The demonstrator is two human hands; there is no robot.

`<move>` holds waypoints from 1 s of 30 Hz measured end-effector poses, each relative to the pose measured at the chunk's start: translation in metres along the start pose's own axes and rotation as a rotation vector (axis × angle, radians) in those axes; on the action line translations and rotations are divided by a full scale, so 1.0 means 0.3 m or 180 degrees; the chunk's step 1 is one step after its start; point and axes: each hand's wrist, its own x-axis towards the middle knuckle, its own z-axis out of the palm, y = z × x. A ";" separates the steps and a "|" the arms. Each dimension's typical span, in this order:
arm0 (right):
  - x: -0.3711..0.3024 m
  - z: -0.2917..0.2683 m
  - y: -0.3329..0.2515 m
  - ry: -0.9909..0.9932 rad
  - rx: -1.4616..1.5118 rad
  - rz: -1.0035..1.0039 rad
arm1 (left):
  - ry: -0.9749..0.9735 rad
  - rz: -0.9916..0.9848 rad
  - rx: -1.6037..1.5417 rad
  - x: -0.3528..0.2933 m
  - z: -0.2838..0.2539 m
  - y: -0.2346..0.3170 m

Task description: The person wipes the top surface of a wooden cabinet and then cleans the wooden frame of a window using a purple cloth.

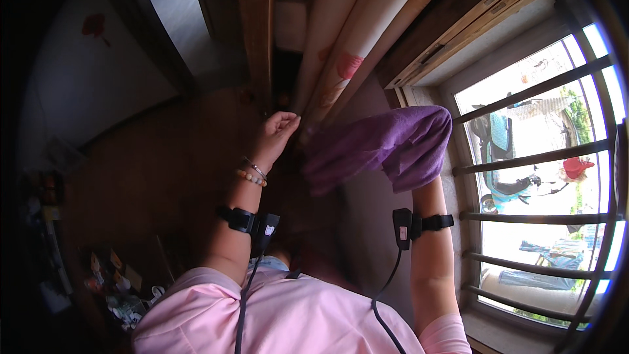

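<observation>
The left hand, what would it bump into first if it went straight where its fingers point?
Probably the flowered curtain, which looks right beside the left hand; depth is unclear, so they might already be touching.

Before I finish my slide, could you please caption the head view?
Draped purple cloth hides the right hand beside a barred window; left hand near pale floral curtain.

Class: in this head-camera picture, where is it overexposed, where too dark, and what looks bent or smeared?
All in the head view: glare whites out much beyond the barred window; shadow dims the floor left of the left hand; the upright bar bows; the purple cloth looks smeared at its left end.
</observation>
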 end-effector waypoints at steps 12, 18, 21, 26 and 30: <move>-0.023 -0.064 0.099 0.0274 0.0451 0.0293 | -0.0673 -0.0117 -0.0254 0.032 0.103 0.027; -0.035 -0.103 0.120 0.0375 0.0568 0.0353 | -0.1067 -0.0138 0.0000 0.062 0.150 0.029; -0.047 -0.134 0.136 0.0457 0.0665 0.0364 | -0.1163 0.0087 0.0002 0.097 0.225 0.003; -0.067 -0.228 0.166 0.0983 0.1251 0.0276 | -0.2893 0.0208 0.0351 0.188 0.309 -0.010; -0.147 -0.181 -0.049 0.0710 -0.0658 0.0150 | -0.1751 0.0158 -0.1008 0.213 0.294 0.042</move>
